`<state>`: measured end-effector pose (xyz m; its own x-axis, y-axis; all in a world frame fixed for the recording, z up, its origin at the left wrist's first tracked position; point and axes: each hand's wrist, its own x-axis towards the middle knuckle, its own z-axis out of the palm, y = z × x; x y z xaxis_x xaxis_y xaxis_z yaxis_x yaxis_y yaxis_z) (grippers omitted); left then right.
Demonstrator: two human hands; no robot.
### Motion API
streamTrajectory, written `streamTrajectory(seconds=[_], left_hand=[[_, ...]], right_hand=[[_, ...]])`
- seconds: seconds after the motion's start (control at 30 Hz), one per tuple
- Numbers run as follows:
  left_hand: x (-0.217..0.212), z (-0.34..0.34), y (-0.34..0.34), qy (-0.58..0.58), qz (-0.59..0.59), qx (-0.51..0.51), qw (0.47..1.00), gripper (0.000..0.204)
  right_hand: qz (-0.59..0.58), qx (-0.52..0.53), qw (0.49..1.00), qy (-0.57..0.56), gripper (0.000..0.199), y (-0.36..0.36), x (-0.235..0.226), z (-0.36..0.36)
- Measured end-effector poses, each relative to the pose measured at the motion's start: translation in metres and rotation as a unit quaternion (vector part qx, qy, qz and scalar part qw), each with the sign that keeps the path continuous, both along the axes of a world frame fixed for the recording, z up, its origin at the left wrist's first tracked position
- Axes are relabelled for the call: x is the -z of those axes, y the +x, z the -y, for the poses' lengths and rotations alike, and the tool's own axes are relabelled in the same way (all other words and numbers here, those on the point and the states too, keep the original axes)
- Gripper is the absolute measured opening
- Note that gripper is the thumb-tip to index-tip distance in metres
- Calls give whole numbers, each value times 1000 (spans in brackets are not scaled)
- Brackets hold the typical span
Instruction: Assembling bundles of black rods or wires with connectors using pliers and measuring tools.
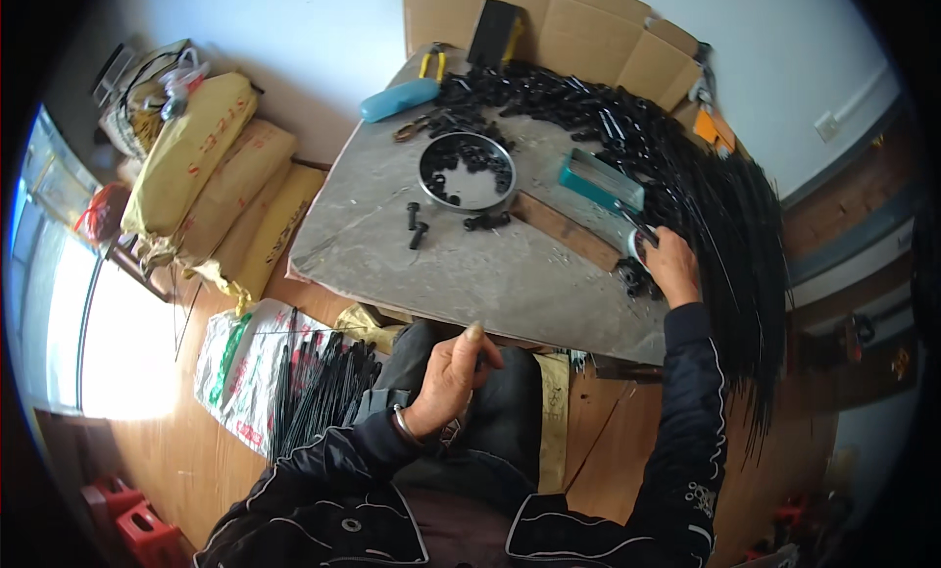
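From the head camera I look down on a grey bench (461, 264) that stands before me, with my knees under its near edge. My right hand (672, 264) is stretched to the right side of the bench, where it rests against the long bundle of thin black rods (725, 225) that hangs over the right edge; the fingers are curled, and something small and pale sits just at them, but I cannot tell if the grip is closed on it or only touching. My left hand (449, 377) lies low on my lap, fingers loosely bent and holding nothing that I can see. In the middle of the bench stands a round metal bowl (468, 171) with small black parts inside, mostly along its rim, so it looks only partly filled. Two loose black pieces (416, 223) lie just left of the bowl on the bare top. A teal box (600, 181) sits to the right of the bowl, near the rods. At the far side I see a light blue handle (399, 99) and a heap of black pieces. I judge the work is somewhere in the middle: many rods remain in the bundle. On the floor at left lie yellow sacks (211, 176).
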<state>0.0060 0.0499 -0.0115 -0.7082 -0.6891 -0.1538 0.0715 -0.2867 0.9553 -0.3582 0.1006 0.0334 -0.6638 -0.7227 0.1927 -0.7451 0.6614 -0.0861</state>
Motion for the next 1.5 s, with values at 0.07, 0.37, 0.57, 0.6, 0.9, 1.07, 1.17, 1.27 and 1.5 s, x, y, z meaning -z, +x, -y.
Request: streamTrajectory(seconds=[0.07,0.37,0.57,0.6,0.9,1.07,1.17,1.27,1.5], left_hand=[[4,0,1,-13,-8,-18,1000,61],[-1,-2,6,22,-18,-14,999,60],[-9,-11,9,20,-35,6,999,60],[-11,-13,9,11,-37,11,999,60],[-14,-18,24,-65,-139,77,985,65],[-19,-27,16,-119,-137,15,983,50],[-18,-32,13,-173,-126,-19,977,47],[-16,-38,15,-210,-143,-50,966,46],[-16,-49,28,-232,-142,-53,961,49]], right_hand=[[30,-9,1000,1,26,8,-7,4],[33,21,999,14,29,3,-9,6],[33,31,999,-25,30,-7,-4,-2],[32,34,999,-27,30,-10,-3,-5],[713,-4,587,-384,17,77,-9,-21],[783,-73,482,-386,26,206,-2,-47],[761,-78,491,-416,28,251,6,-52],[690,-73,556,-457,28,271,16,-48],[540,-70,683,-487,17,288,17,-42]])
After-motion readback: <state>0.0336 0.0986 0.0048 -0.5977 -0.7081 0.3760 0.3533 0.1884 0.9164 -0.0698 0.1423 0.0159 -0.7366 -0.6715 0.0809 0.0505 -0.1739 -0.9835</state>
